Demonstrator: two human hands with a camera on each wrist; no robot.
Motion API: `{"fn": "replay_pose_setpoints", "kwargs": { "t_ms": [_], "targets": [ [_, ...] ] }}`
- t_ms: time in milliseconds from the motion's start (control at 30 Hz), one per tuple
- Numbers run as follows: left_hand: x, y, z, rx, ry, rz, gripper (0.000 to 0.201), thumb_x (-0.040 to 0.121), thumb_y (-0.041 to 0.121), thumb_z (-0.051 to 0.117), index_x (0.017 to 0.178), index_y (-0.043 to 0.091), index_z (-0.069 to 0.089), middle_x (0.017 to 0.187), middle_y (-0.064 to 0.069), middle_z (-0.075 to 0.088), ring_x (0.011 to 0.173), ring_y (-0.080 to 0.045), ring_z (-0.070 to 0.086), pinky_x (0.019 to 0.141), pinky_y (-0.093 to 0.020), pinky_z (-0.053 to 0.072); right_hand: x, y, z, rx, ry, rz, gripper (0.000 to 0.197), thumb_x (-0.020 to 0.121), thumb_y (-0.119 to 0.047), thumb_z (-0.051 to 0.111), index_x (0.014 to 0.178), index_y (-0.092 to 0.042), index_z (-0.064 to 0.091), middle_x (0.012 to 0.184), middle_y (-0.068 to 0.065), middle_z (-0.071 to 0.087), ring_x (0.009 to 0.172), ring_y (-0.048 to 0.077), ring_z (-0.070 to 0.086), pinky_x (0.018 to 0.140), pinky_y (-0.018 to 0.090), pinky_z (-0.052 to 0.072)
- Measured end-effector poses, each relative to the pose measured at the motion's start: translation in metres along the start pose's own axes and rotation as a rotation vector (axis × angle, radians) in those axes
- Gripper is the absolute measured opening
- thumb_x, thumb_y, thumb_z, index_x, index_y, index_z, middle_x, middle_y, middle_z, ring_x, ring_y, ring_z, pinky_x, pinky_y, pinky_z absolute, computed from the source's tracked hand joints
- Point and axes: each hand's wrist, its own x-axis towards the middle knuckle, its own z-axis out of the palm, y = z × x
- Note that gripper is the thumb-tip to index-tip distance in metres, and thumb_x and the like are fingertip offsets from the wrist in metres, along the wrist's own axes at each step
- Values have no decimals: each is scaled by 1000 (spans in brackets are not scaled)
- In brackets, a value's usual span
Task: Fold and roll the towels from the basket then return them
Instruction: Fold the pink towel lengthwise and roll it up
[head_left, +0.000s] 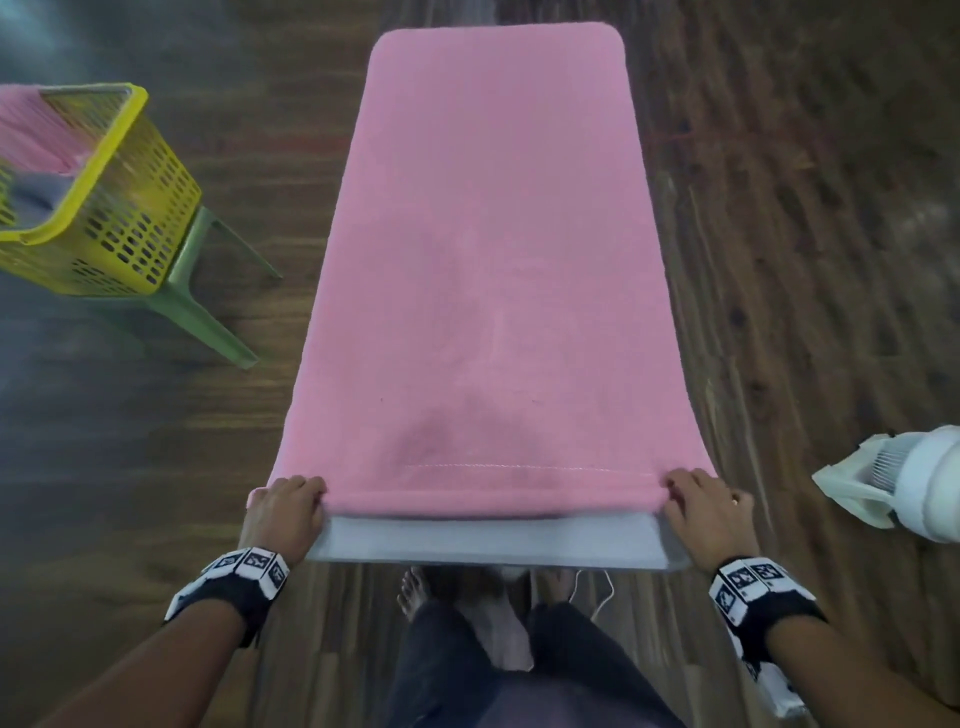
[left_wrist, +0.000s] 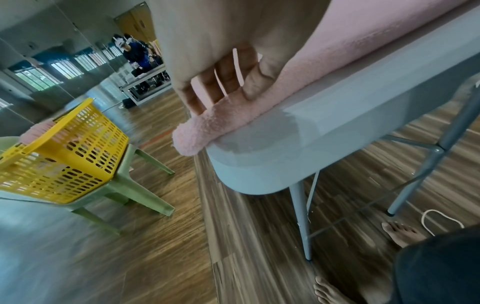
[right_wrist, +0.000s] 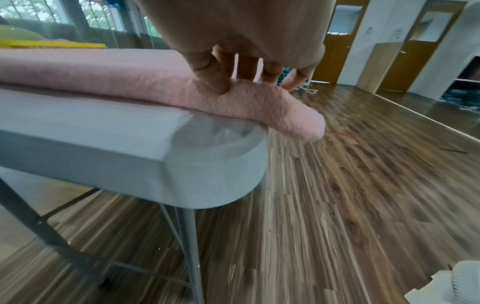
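Note:
A long pink towel (head_left: 493, 249) lies flat along the grey table (head_left: 483, 543), covering almost all of it. Its near end is turned over into a thin roll (left_wrist: 233, 115) across the table's width. My left hand (head_left: 298, 493) grips the roll's left end, fingers curled over it. My right hand (head_left: 691, 491) grips the right end, where the thumb presses into the roll (right_wrist: 259, 98). Both roll ends stick out slightly past the table corners. The yellow basket (head_left: 130, 208) stands to the left on a green plastic chair (head_left: 208, 312), with another pink towel (head_left: 36, 130) in it.
A strip of bare table shows between the roll and the near edge. A white fan-like appliance (head_left: 909, 483) stands on the wooden floor at my right. My bare feet (head_left: 415, 592) and a white cord (head_left: 597, 597) are under the table's near end.

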Motion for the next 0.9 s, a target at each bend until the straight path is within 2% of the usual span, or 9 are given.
{"fn": "replay_pose_setpoints", "kwargs": {
  "t_ms": [67,167,267,333,433,600,700,800,900],
  "targets": [
    [4,8,-2,30,71,-63,16,76,13,67,92,17,64,86,-8,61,82,-34,57,75,-48,43,4,1,-5,19,27,5,22,72,-11,71,92,-18,66,93,7,61,85,31,58,80,45,39],
    [3,18,-1,-47,135,-108,15,75,2,66,85,6,56,81,-16,53,75,-38,52,63,-50,43,4,2,-2,140,-3,-76,21,65,2,71,80,-10,62,83,9,55,76,34,56,69,43,44],
    [-1,16,10,-155,130,-61,35,55,-15,69,80,3,53,80,-18,50,72,-38,48,61,-48,45,-7,-1,11,147,-39,-144,30,58,2,73,81,-10,58,85,8,54,75,29,51,67,41,47],
    [-2,11,16,-169,142,-4,39,53,-14,69,84,4,54,84,-17,51,73,-36,47,63,-47,44,-12,-1,18,149,-33,-111,35,58,1,73,88,-10,60,93,10,59,80,31,53,70,43,50],
    [-1,2,19,-220,195,7,23,70,0,62,91,7,58,90,-14,56,80,-36,49,66,-46,47,-11,-1,25,160,-35,-50,39,66,-3,72,103,-11,62,107,8,62,93,29,57,80,47,53],
    [13,-9,13,-284,190,56,22,74,4,64,96,8,68,95,-10,66,92,-28,54,73,-45,53,-1,-3,20,239,-12,11,40,72,6,63,108,-9,68,114,6,66,106,27,58,96,44,48],
    [18,-8,1,-226,123,83,21,67,-1,74,87,5,71,83,-11,68,78,-34,62,70,-45,52,9,-4,12,227,-17,23,33,71,2,68,101,-8,72,105,8,71,98,30,62,92,44,48],
    [15,-9,-11,-59,-12,108,18,73,25,52,76,14,66,68,-2,64,64,-29,60,61,-39,48,12,-7,4,81,-35,-36,20,67,-14,70,87,-12,74,85,5,73,79,30,62,78,42,45],
    [17,-8,-18,-2,-156,65,15,81,28,47,85,19,58,76,2,62,71,-27,61,64,-35,41,8,-12,-2,-33,-140,-21,15,80,-23,64,94,-22,69,91,-1,71,88,23,61,87,40,34]
  ]
}}
